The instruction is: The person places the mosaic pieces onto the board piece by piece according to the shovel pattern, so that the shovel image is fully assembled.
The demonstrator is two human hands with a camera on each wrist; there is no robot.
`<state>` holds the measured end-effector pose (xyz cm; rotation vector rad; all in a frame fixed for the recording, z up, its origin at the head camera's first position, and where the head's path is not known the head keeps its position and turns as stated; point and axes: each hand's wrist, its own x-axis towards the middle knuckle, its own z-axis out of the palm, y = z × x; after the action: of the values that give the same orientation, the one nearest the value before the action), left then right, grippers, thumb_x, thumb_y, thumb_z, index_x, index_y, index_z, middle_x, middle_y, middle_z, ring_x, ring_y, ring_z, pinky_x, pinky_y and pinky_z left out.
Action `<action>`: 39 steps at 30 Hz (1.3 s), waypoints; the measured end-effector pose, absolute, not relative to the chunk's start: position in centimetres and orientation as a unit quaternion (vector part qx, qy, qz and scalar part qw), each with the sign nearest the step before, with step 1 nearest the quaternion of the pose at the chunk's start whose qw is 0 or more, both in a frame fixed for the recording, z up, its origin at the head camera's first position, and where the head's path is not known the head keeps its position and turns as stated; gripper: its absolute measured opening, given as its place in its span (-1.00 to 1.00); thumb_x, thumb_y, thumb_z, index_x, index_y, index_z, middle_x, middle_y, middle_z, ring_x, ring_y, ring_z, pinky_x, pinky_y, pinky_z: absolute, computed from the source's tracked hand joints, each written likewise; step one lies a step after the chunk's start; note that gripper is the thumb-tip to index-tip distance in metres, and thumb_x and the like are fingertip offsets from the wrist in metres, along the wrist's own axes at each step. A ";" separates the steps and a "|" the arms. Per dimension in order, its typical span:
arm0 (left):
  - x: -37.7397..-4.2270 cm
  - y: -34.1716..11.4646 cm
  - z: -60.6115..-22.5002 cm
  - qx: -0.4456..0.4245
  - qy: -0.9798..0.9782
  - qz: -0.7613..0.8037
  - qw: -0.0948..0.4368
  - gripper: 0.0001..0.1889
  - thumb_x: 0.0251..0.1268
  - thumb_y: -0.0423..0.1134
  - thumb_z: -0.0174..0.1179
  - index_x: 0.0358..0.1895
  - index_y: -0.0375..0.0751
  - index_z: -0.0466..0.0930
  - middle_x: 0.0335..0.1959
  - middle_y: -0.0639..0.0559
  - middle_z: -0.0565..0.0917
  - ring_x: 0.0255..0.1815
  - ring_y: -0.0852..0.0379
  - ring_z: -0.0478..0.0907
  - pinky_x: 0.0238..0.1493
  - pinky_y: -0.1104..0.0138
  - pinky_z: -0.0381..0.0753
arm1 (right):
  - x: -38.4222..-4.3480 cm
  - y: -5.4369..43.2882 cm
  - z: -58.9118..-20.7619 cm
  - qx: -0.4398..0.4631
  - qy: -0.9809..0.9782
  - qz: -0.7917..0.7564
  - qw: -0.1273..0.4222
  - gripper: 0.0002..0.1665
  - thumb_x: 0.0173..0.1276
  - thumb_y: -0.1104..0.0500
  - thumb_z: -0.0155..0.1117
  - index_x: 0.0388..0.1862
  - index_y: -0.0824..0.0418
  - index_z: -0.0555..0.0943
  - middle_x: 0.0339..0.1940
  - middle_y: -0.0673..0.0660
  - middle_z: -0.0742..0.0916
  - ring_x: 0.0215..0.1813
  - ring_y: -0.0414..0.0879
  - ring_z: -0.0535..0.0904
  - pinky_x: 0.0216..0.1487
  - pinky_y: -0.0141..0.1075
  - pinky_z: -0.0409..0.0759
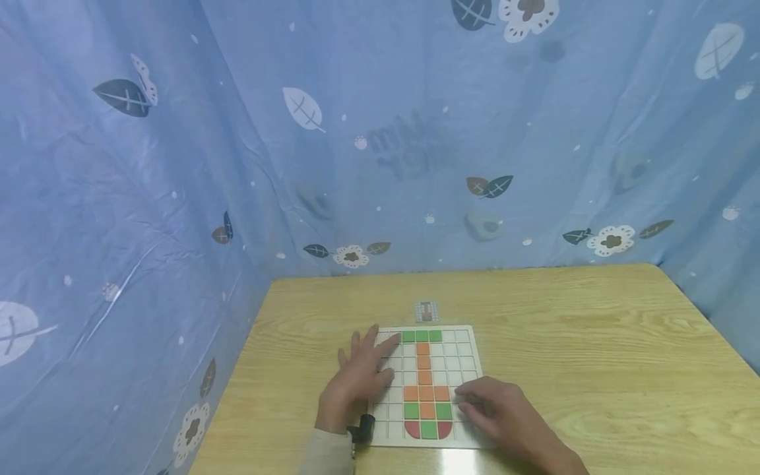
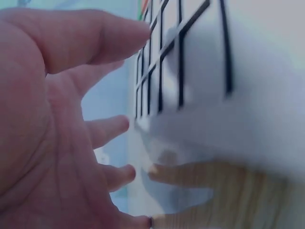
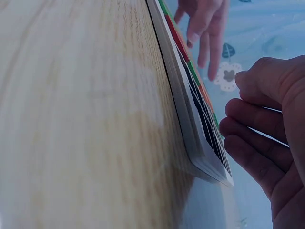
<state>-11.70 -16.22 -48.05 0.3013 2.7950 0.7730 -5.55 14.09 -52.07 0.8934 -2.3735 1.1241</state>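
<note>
A white grid board (image 1: 463, 363) lies flat on the table, with square tiles set in its cells. Three green tiles (image 1: 422, 336) form a top row, orange tiles (image 1: 424, 377) make a column and a crossbar, and green and rounded red tiles (image 1: 412, 429) fill the bottom. Over the board's left edge, my left hand (image 1: 356, 379) spreads its fingers, its index fingertip beside the top green row. My right hand (image 1: 501, 412) hovers at the right edge near the orange crossbar. Its fingers (image 3: 257, 117) are loosely bent with nothing between them in the right wrist view.
Behind the board lies a small card (image 1: 426, 311) printed with a similar grid pattern. The wooden table (image 1: 594, 349) extends to both sides. Blue curtains (image 1: 380, 152) with leaves and flowers hang behind and at the left.
</note>
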 end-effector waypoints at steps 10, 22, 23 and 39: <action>-11.4 -15.0 -48.4 0.096 0.957 0.251 0.110 -0.35 0.57 -0.18 0.17 0.67 0.24 0.42 0.84 -0.21 0.05 0.81 -0.55 -0.24 0.54 -0.70 -0.33 | -5.5 14.1 -52.2 0.315 -0.841 0.397 0.188 -0.65 0.16 0.36 0.67 -0.12 0.04 0.84 -0.17 -0.15 0.88 -0.13 -0.35 0.77 0.06 -0.71 0.57; -11.3 -17.1 -46.5 0.079 0.949 0.285 0.106 -0.34 0.59 -0.20 0.16 0.70 0.17 0.38 0.83 -0.27 0.03 0.81 -0.55 -0.24 0.61 -0.63 -0.19 | -6.0 15.6 -50.9 0.241 -0.884 0.365 0.166 -0.67 0.24 0.31 0.64 -0.07 -0.04 0.86 -0.10 -0.24 0.87 -0.04 -0.33 0.80 0.11 -0.59 0.67; -11.3 -17.4 -46.3 0.077 0.951 0.283 0.102 -0.34 0.59 -0.20 0.16 0.70 0.16 0.38 0.83 -0.28 0.03 0.81 -0.56 -0.23 0.60 -0.64 -0.18 | -6.3 16.0 -50.7 0.246 -0.882 0.361 0.178 -0.66 0.22 0.32 0.65 -0.08 -0.02 0.86 -0.11 -0.22 0.88 -0.04 -0.30 0.82 0.12 -0.62 0.66; -11.1 -22.0 -39.5 0.050 0.975 0.218 0.002 -0.30 0.77 0.14 -0.05 0.81 0.06 0.12 0.83 -0.35 -0.01 0.81 -0.56 -0.27 0.61 -0.62 -0.19 | -10.3 22.4 -44.5 0.236 -0.903 0.255 0.252 -0.38 0.16 0.17 0.69 0.23 0.22 0.76 0.23 0.27 0.80 0.34 0.33 0.63 0.25 0.30 0.60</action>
<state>-11.13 -21.98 -39.49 0.1575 3.0592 0.6828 -10.33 22.43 -44.48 0.6429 -2.4558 0.6925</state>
